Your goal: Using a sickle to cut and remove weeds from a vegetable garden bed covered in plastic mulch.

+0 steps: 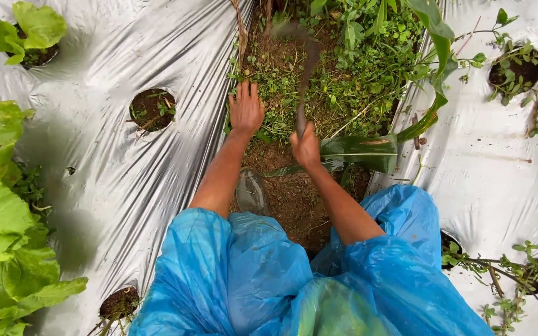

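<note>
Right hand (306, 148) fisted on a blurred tool (305, 81), its shaft running far and upright. Left hand (246, 109) flat, fingers spread on weeds (281, 81) just left of the tool.

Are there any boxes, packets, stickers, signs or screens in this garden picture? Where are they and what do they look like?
No boxes, packets, labels, signs or screens show here.
Only wrapping-like sheets are in view:
Silver plastic ground sheet, spread on both sides of the soil strip, shiny grey with round planting holes.
Blue plastic rain cover, crinkled and see-through, low in the picture over the person.
Left hand rests on weeds; right hand grips a dark thin tool.
</note>
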